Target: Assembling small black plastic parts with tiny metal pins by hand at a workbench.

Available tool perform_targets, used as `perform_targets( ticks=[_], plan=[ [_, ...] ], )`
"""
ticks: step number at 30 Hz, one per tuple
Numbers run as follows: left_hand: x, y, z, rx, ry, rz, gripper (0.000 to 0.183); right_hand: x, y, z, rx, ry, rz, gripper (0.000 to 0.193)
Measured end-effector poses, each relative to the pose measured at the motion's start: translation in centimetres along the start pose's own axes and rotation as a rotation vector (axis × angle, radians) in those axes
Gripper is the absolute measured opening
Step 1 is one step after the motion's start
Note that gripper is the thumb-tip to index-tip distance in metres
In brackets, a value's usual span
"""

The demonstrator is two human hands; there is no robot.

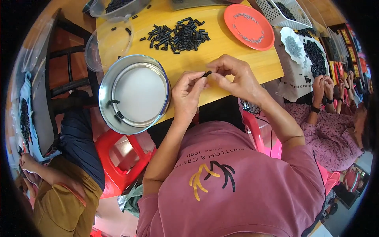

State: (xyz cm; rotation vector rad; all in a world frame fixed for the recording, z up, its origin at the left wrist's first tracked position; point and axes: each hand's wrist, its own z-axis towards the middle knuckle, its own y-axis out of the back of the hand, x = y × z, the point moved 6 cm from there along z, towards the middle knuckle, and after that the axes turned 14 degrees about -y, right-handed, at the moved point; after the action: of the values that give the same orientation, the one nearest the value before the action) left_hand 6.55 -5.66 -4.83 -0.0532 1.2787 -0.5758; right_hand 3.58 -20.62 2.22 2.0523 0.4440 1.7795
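Note:
Over the table's front edge, my left hand (187,91) pinches a small black ribbed plastic piece (207,74) between thumb and fingers. My right hand (238,80) meets it from the other side, thumb and forefinger closed together at the piece's end. Whatever those right fingertips hold is too small to make out. Beyond my hands lies a heap of short black tubular pieces (179,36). A round metal tin (106,104) stands left of my left hand, with a couple of black pieces inside. An orange-red plate (249,40) at the far right carries a ring of small thin silvery pieces (258,38).
The yellow table (221,63) holds a clear plastic lid (94,47) and a tub (130,10) at the far left. A white basket (292,19) of black pieces is far right. Red stools (126,158) stand beside me. Other people work on both sides.

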Motion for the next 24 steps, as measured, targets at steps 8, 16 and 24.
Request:
perform_targets(
  ticks=[8, 16, 24],
  plan=[
    [-1.5, -1.0, 0.2, 0.034, -0.014, 0.018, 0.015, 1.0, 1.3, 0.5, -0.021, 0.243, -0.371, 0.020],
    [-4.0, -1.6, 0.9, 0.161, -0.364, 0.320, 0.017, 1.8, 0.8, 0.0, -0.009, 0.373, -0.477, 0.025],
    [-6.3, -2.9, 1.1, 0.171, -0.649, 0.656, 0.019, 0.2, -0.6, -0.3, 0.038, -0.070, -0.095, 0.040]
  ],
)
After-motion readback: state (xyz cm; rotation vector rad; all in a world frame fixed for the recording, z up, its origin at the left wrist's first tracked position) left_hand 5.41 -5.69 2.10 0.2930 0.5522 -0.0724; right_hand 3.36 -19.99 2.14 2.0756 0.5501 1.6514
